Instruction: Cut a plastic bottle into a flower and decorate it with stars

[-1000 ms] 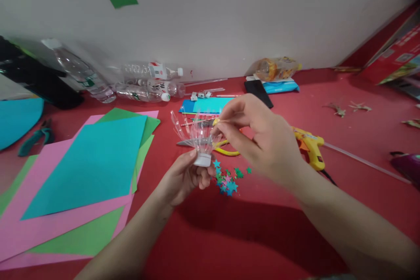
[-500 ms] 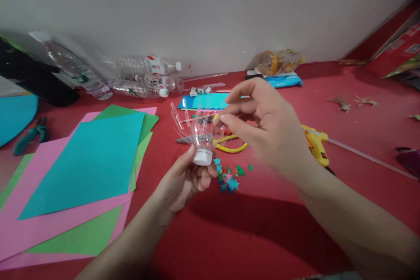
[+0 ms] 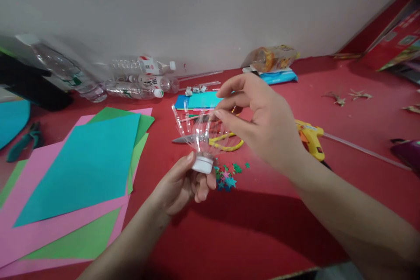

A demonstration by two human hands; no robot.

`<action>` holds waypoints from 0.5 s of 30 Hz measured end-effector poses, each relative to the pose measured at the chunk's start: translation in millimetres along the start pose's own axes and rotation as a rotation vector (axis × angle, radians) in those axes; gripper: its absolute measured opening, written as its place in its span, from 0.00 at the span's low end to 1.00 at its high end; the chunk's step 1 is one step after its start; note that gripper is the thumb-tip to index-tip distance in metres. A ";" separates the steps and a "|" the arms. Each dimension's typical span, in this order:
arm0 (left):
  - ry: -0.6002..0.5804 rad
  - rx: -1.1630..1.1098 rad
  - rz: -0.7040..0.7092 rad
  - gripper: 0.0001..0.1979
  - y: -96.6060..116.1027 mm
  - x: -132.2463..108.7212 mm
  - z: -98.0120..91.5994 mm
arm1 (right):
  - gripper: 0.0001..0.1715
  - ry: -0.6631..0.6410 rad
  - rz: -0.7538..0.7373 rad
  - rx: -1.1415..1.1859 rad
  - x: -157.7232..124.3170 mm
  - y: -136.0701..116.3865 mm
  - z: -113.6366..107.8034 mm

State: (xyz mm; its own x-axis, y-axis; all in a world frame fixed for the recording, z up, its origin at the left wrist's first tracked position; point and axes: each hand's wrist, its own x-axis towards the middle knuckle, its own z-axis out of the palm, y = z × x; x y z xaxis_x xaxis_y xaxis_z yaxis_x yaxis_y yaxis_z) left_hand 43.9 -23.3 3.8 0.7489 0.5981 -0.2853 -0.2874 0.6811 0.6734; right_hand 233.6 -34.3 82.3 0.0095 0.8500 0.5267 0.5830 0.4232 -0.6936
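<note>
My left hand [image 3: 182,186] grips the white cap [image 3: 202,164] of a cut bottle top [image 3: 198,133], whose clear plastic strips fan upward. Above it, my right hand [image 3: 262,118] has its fingertips pinched at one of the strips on the right side. A small heap of paper stars [image 3: 228,177] in teal, green and pink lies on the red table [image 3: 249,227] just under the cap. Yellow-handled scissors [image 3: 223,142] lie behind the bottle top.
Stacked teal, green and pink paper sheets [image 3: 75,170] lie to the left. Several clear bottles [image 3: 138,78] lie along the wall. A yellow glue gun [image 3: 310,138] sits behind my right wrist. Teal pliers [image 3: 21,142] are at far left, a snack bag [image 3: 271,57] at the back.
My right hand has shifted slightly left along the strips, and the thin stick seen in its fingers a second ago no longer shows. My left hand keeps its grip on the cap.
</note>
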 end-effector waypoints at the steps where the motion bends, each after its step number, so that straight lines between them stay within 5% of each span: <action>1: -0.007 -0.003 -0.008 0.21 -0.4 0.1 -0.8 | 0.10 0.007 -0.014 -0.011 0.3 0.4 -0.2; 15: -0.101 0.007 -0.023 0.19 -1.2 -0.2 -1.7 | 0.09 -0.009 -0.017 -0.054 0.1 3.4 -0.6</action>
State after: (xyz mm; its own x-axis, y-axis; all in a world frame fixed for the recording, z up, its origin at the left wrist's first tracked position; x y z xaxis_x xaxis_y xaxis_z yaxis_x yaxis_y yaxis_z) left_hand 43.1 -23.6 1.8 0.8118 0.5364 -0.2308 -0.2653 0.6908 0.6726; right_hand 236.1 -33.0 80.3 -0.0078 0.8456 0.5337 0.6259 0.4204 -0.6569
